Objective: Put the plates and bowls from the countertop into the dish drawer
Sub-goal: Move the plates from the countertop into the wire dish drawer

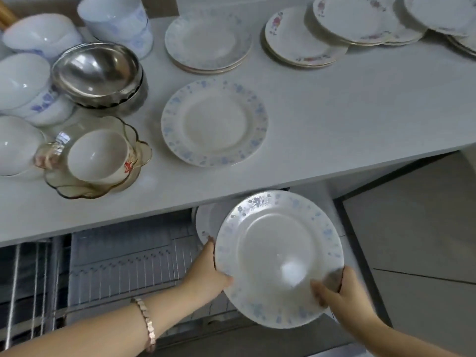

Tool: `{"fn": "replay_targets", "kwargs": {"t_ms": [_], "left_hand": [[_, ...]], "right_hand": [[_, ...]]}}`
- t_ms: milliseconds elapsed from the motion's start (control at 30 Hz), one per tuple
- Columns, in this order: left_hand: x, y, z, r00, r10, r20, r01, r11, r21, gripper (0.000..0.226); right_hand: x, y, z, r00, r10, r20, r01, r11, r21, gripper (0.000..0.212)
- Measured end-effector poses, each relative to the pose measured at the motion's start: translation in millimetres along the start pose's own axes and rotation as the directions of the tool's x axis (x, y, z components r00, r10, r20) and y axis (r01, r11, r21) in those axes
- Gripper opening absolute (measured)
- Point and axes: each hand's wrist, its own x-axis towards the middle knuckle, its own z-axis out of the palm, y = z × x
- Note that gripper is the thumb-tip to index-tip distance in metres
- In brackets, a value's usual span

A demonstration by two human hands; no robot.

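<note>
Both hands hold a white plate with a blue flower rim (279, 256) over the open dish drawer (123, 256). My left hand (206, 271) grips its left edge and my right hand (340, 292) grips its lower right edge. Behind the held plate, another plate (207, 222) stands in the drawer's wire rack, partly hidden. A matching blue-rimmed plate (215, 122) lies flat on the white countertop (334, 112). Further back sit a stack of similar plates (208, 39) and overlapping plates with red flower prints (304, 37).
At the countertop's left stand stacked steel bowls (98, 73), several white bowls with blue prints (118, 21), and a cup (100, 155) in an amber glass dish (92, 186). The drawer's left rack (28, 284) has wire rows. Grey floor tiles (417, 228) lie to the right.
</note>
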Motion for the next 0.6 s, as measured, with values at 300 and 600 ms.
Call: {"fn": "replay_targets", "kwargs": {"t_ms": [300, 600], "left_hand": [[99, -83, -25, 0.944, -0.32, -0.083, 0.315, 0.947, -0.067, 0.025], [210, -110, -19, 0.882, -0.332, -0.334, 0.346, 0.938, -0.019, 0.033]], "right_hand": [[100, 3, 115, 0.992, 0.122, -0.029, -0.124, 0.989, -0.08, 0.036], [183, -15, 163, 0.956, 0.197, -0.216, -0.22, 0.971, -0.088, 0.04]]}}
